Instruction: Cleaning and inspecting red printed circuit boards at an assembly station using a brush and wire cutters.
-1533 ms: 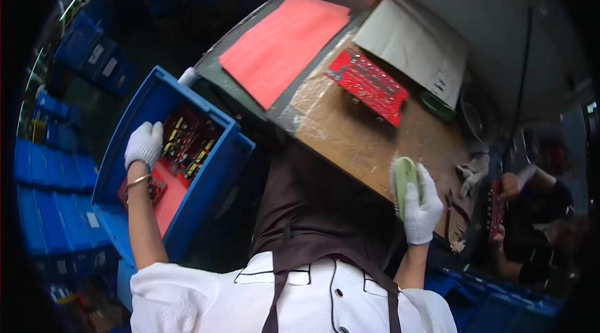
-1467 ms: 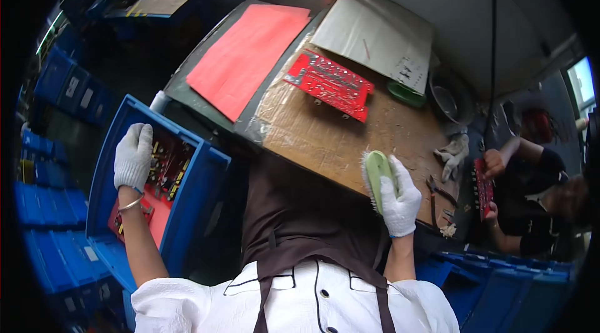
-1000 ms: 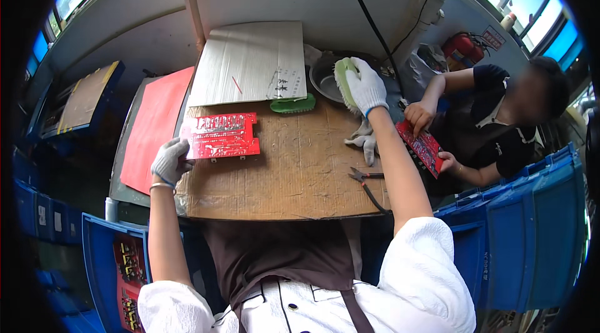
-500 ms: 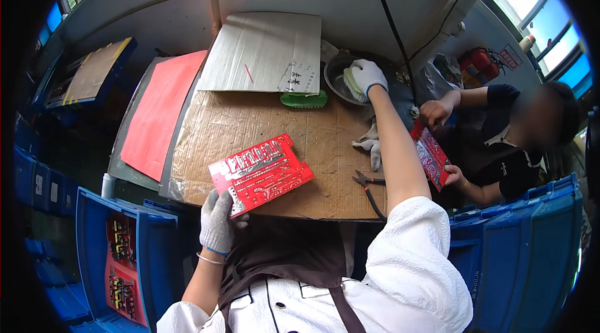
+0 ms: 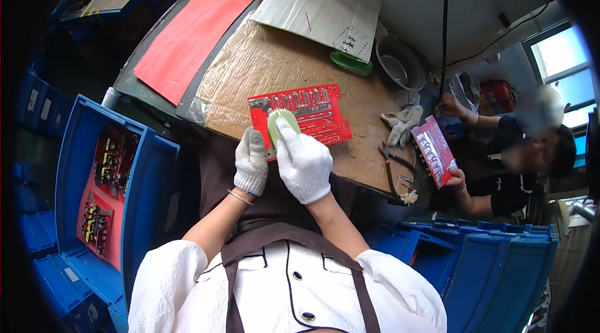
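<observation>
A red circuit board (image 5: 328,125) with silvery solder tracks is held over the near part of the cardboard-covered table. My left hand (image 5: 251,163), in a grey-white knit glove, grips its lower left edge. A white glove covers my right hand (image 5: 304,164), whose fingers are closed round a light green scrubbing brush (image 5: 282,122). The brush rests against the left part of the board's soldered face; its bristles are hidden beneath it.
Toward the back are a metal bowl (image 5: 400,69), a green brush (image 5: 351,64) and a pale cardboard sheet (image 5: 312,5). At right lie a crumpled glove (image 5: 400,125) and cutting pliers (image 5: 390,161). A co-worker there holds another board (image 5: 435,149). A blue crate (image 5: 142,164) holding boards stands at left.
My right hand has come back from the metal bowl with the light green brush and set it against the board. The view has turned, and the co-worker's board is now tilted differently.
</observation>
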Demonstrator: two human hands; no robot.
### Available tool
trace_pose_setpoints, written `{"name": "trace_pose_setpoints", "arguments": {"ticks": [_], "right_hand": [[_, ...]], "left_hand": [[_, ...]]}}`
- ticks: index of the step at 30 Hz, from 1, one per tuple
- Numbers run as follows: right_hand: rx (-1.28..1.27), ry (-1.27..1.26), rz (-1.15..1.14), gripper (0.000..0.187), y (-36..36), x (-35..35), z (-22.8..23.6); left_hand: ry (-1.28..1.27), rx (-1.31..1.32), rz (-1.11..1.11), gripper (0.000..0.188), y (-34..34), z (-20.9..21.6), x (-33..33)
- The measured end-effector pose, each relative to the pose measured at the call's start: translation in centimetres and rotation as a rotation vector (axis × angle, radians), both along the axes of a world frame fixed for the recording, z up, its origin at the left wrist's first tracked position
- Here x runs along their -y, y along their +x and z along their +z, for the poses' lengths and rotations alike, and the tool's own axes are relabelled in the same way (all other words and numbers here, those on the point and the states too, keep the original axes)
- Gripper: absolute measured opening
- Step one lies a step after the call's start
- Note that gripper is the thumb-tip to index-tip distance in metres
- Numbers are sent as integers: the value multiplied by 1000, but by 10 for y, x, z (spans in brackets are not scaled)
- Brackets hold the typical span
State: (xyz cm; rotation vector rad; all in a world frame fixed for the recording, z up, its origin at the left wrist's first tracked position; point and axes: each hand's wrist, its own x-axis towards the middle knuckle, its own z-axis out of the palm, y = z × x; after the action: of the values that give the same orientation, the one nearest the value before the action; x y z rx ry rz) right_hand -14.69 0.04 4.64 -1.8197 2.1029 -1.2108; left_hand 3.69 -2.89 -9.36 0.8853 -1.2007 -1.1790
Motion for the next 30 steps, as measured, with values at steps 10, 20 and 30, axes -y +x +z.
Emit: {"name": "trace_pose_setpoints", "arguments": {"ticks": [10, 20, 30], "right_hand": [[-37, 39, 144, 33, 63, 15, -1], [-250, 47, 194, 33, 35, 71, -2], [-228, 126, -68, 30, -9, 69, -6]], "left_hand": [[217, -343, -87, 61, -13, -8, -4], [305, -277, -294, 72, 2, 8, -2], [265, -174, -259, 47, 10, 35, -3]]}}
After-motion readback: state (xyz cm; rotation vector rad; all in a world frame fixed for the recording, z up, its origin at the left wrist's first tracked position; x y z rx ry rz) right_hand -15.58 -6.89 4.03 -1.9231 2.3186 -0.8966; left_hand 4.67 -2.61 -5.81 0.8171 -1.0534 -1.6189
